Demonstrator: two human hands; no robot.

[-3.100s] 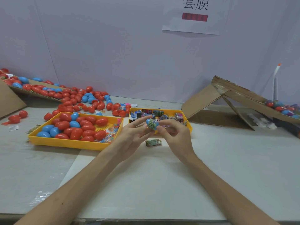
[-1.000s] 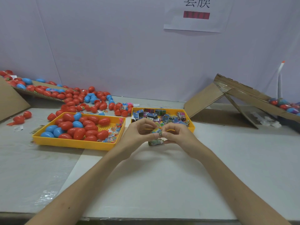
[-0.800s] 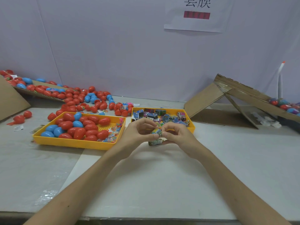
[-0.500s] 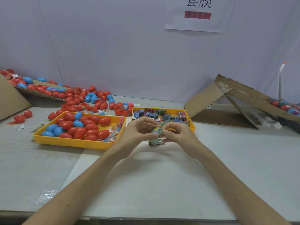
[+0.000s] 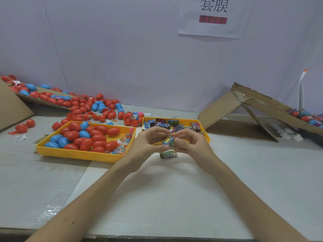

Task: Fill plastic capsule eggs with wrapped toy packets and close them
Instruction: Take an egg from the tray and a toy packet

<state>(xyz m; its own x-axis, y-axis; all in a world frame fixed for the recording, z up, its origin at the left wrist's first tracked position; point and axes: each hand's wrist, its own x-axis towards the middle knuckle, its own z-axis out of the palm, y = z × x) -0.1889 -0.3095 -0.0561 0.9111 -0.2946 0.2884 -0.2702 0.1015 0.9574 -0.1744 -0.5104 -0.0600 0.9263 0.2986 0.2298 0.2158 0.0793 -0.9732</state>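
Left hand (image 5: 148, 143), right hand (image 5: 191, 146) pinch apparently wrapped egg (image 5: 168, 142) beside tray (image 5: 206, 137) edge.

A packing workshop is showing here. Capsule eggs (image 5: 87, 109) are lying heaped beside yellow trays (image 5: 78, 155) and cardboard ramps (image 5: 258, 99), and a printed sign (image 5: 213, 16) is hanging on the partition (image 5: 122, 49).

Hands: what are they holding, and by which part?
A blue capsule egg with a printed packet; left hand pinches its left side, right hand its right side.
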